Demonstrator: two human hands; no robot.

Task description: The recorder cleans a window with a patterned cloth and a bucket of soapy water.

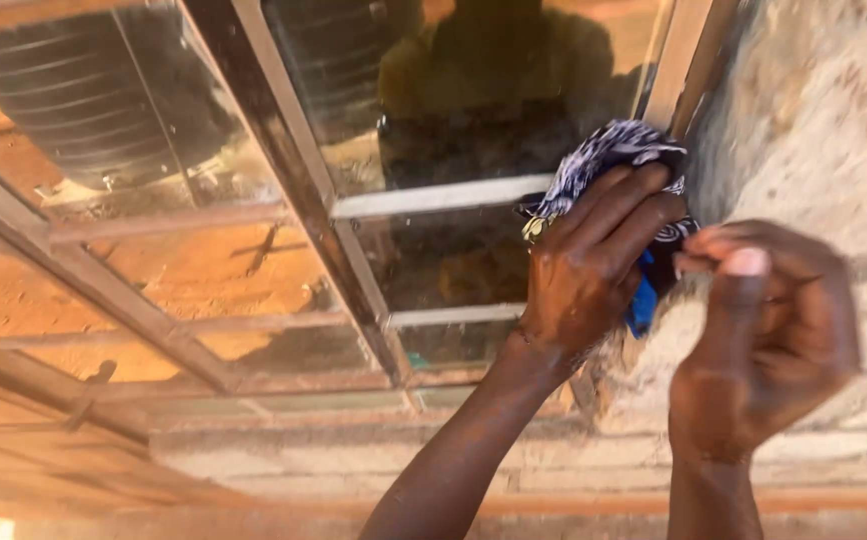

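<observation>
Window (433, 120), metal-framed, glass reflective, set in rough wall (813, 110). L hand (593, 265) presses patterned cloth (608, 155) against frame's right edge, fingers together, clamped over cloth. R hand (768, 335) just beside, fingers curled in, blurred; holds nothing visible.

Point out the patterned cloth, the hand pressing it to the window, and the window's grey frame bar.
patterned cloth (608, 152), head view, on the bunched top fold above the fingers.
left hand (583, 270), head view, on the back of the hand.
grey frame bar (438, 197), head view, on the horizontal bar between panes.
</observation>
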